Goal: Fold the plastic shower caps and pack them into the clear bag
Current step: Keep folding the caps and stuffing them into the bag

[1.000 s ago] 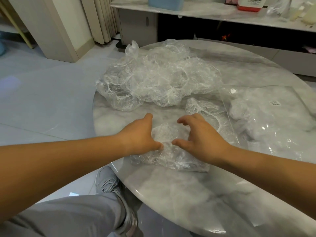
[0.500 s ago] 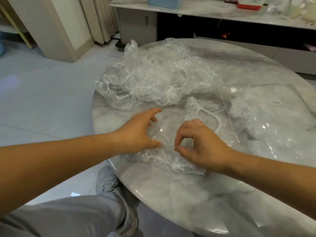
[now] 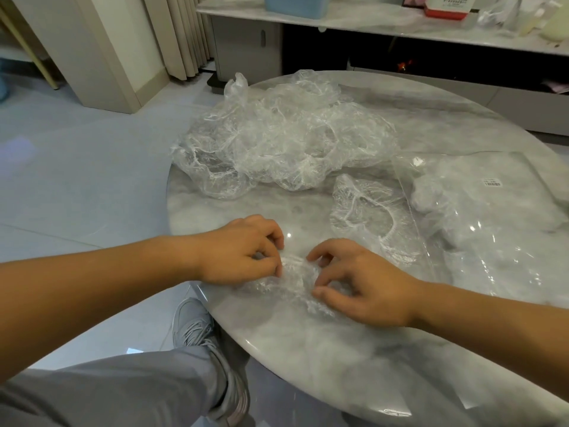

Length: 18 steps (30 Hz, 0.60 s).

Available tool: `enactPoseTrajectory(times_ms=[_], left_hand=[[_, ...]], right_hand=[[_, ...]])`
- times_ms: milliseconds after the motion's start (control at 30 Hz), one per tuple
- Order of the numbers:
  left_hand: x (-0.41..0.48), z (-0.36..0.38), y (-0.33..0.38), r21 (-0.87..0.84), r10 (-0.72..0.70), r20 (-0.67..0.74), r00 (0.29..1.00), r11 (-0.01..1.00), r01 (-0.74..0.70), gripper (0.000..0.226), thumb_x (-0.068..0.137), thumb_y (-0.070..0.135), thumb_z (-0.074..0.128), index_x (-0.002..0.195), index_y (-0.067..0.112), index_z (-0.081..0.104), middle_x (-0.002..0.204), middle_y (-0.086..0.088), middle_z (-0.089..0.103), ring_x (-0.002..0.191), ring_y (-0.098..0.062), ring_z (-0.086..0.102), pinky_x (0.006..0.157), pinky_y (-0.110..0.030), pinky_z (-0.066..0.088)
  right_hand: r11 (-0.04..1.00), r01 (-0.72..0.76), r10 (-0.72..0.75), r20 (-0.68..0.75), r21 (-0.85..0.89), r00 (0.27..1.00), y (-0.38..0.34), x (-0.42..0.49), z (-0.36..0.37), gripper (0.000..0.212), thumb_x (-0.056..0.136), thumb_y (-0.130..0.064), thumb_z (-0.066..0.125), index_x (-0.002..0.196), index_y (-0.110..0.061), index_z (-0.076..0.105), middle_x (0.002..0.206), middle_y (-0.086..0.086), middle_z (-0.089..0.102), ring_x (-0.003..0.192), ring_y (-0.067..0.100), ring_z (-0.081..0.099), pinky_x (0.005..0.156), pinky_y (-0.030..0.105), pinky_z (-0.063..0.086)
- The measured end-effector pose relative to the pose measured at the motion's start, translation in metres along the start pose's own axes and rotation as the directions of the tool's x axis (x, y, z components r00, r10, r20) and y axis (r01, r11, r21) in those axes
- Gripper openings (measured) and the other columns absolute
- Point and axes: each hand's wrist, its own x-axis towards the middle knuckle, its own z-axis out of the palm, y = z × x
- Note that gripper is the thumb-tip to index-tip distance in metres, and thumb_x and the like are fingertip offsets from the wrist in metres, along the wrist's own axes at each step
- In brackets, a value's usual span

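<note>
A crumpled clear shower cap (image 3: 297,280) lies bunched on the marble table between my hands. My left hand (image 3: 243,251) pinches its left end with curled fingers. My right hand (image 3: 360,285) pinches its right end, fingers curled over the plastic. Behind them a big heap of loose shower caps (image 3: 283,140) covers the far left of the table. One single cap (image 3: 366,211) lies flat just right of centre. The clear bag (image 3: 492,217) lies flat at the right, with several folded caps inside.
The round marble table (image 3: 369,359) has its near edge just by my knee and grey shoe (image 3: 197,328). A long marble shelf (image 3: 385,29) with a blue tub and boxes stands behind. Floor and curtains lie to the left.
Both hands have drawn toward me and closed their fingers, gathering the cap from a wider spread into a narrow bunch between them.
</note>
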Motion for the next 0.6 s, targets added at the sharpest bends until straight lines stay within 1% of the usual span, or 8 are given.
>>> enactPoseTrajectory(times_ms=[100, 167, 233, 300, 367, 433, 533, 600], left_hand=[[0.006, 0.005, 0.005, 0.051, -0.045, -0.084, 0.995, 0.997, 0.050, 0.036, 0.088, 0.065, 0.054, 0.087, 0.034, 0.073, 0.103, 0.018, 0.054, 0.102, -0.002, 0.047, 0.095, -0.027, 0.042], [0.008, 0.011, 0.007, 0.092, -0.072, -0.138, 0.988, 0.992, 0.086, 0.028, 0.086, 0.059, 0.066, 0.080, 0.032, 0.070, 0.095, 0.014, 0.057, 0.095, -0.005, 0.050, 0.088, -0.031, 0.047], [0.010, 0.016, 0.009, 0.080, -0.111, -0.187, 0.976, 0.989, 0.128, 0.031, 0.080, 0.058, 0.074, 0.075, 0.029, 0.063, 0.087, 0.013, 0.056, 0.089, -0.008, 0.052, 0.080, -0.032, 0.049], [0.012, 0.018, 0.012, 0.014, -0.184, -0.238, 0.954, 0.981, 0.193, 0.040, 0.072, 0.057, 0.080, 0.080, 0.030, 0.052, 0.085, 0.011, 0.053, 0.083, -0.011, 0.051, 0.070, -0.031, 0.046], [0.011, 0.015, 0.015, -0.021, -0.293, -0.247, 0.924, 0.955, 0.297, 0.056, 0.068, 0.061, 0.081, 0.094, 0.029, 0.043, 0.092, 0.011, 0.050, 0.081, -0.012, 0.051, 0.067, -0.031, 0.043], [0.009, 0.009, 0.019, 0.064, -0.408, -0.190, 0.893, 0.903, 0.426, 0.066, 0.069, 0.069, 0.076, 0.107, 0.027, 0.040, 0.097, 0.009, 0.047, 0.082, -0.015, 0.051, 0.067, -0.033, 0.042], [0.006, -0.001, 0.021, 0.241, -0.523, -0.126, 0.843, 0.808, 0.538, 0.061, 0.074, 0.079, 0.063, 0.094, 0.024, 0.043, 0.085, 0.009, 0.048, 0.081, -0.017, 0.051, 0.067, -0.033, 0.040], [0.006, -0.005, 0.017, 0.207, -0.553, -0.055, 0.831, 0.808, 0.551, 0.052, 0.079, 0.072, 0.064, 0.079, 0.022, 0.048, 0.078, 0.007, 0.053, 0.074, -0.016, 0.053, 0.062, -0.030, 0.040]], right_hand=[[0.968, -0.182, 0.195, -0.058, 0.174, 0.979, -0.005, 0.007, 0.002, 0.022, 0.090, -0.053, 0.066, 0.080, -0.033, 0.071, 0.120, -0.021, 0.055, 0.112, -0.005, 0.051, 0.088, 0.015, 0.039], [0.986, -0.126, 0.141, -0.150, 0.105, 0.978, -0.006, 0.010, 0.003, 0.022, 0.088, -0.054, 0.068, 0.085, -0.032, 0.070, 0.116, -0.019, 0.058, 0.112, -0.002, 0.051, 0.094, 0.019, 0.039], [0.999, 0.019, -0.025, -0.192, -0.029, 0.981, -0.007, 0.009, 0.005, 0.026, 0.088, -0.053, 0.066, 0.095, -0.029, 0.071, 0.114, -0.014, 0.064, 0.111, 0.007, 0.055, 0.097, 0.029, 0.044], [0.986, 0.125, -0.139, -0.129, -0.112, 0.982, -0.008, 0.006, 0.005, 0.029, 0.091, -0.049, 0.065, 0.104, -0.024, 0.073, 0.116, -0.011, 0.067, 0.111, 0.012, 0.057, 0.095, 0.037, 0.046], [0.956, 0.212, -0.216, 0.006, -0.202, 0.976, -0.007, 0.002, 0.005, 0.033, 0.095, -0.048, 0.061, 0.113, -0.022, 0.072, 0.122, -0.008, 0.067, 0.115, 0.015, 0.057, 0.094, 0.039, 0.046], [0.924, 0.267, -0.238, 0.134, -0.272, 0.962, -0.006, -0.002, 0.006, 0.036, 0.099, -0.046, 0.056, 0.122, -0.021, 0.068, 0.130, -0.006, 0.064, 0.118, 0.016, 0.055, 0.095, 0.038, 0.045], [0.902, 0.277, -0.218, 0.205, -0.330, 0.954, -0.007, -0.003, 0.004, 0.040, 0.101, -0.046, 0.049, 0.129, -0.021, 0.063, 0.137, -0.005, 0.060, 0.120, 0.017, 0.054, 0.096, 0.036, 0.045], [0.888, 0.284, -0.212, 0.226, -0.361, 0.951, -0.010, -0.004, 0.003, 0.042, 0.102, -0.046, 0.046, 0.130, -0.020, 0.062, 0.141, -0.003, 0.057, 0.120, 0.019, 0.054, 0.096, 0.037, 0.045]])
